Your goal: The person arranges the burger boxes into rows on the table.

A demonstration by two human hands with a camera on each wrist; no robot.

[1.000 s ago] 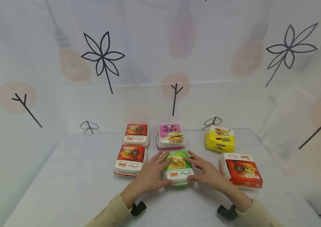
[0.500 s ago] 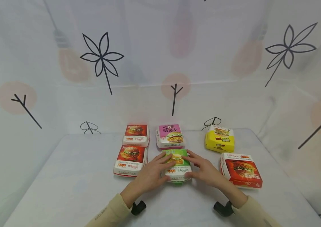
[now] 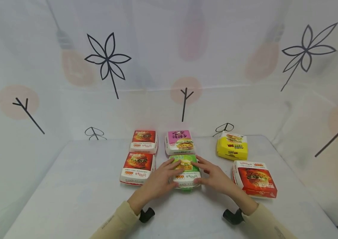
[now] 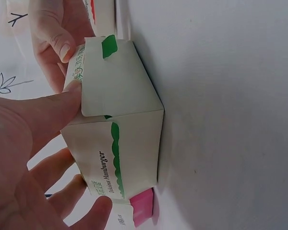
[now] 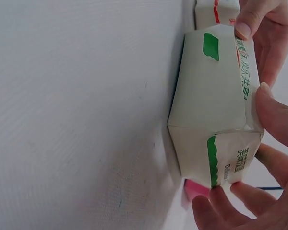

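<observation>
A green and white hamburger box (image 3: 188, 179) lies flat on the table, right in front of a pink and white burger box (image 3: 178, 151). My left hand (image 3: 158, 179) holds its left side, and my right hand (image 3: 216, 179) holds its right side. In the left wrist view, the left thumb rests at the top edge of the green box (image 4: 122, 81) while the fingers reach along its side. The right wrist view has the right thumb on the upper edge of the box (image 5: 206, 86), with fingertips against its side panel.
Two red and white burger boxes (image 3: 137, 162) stand one behind the other at the left. A yellow burger box (image 3: 231, 146) is at the back right, with another red burger box (image 3: 254, 179) nearer on the right. A patterned white cloth (image 3: 157, 66) hangs behind the table (image 3: 76, 199).
Both hands have pushed the green box away from me, up to the front of the pink box. The other boxes stay in place.
</observation>
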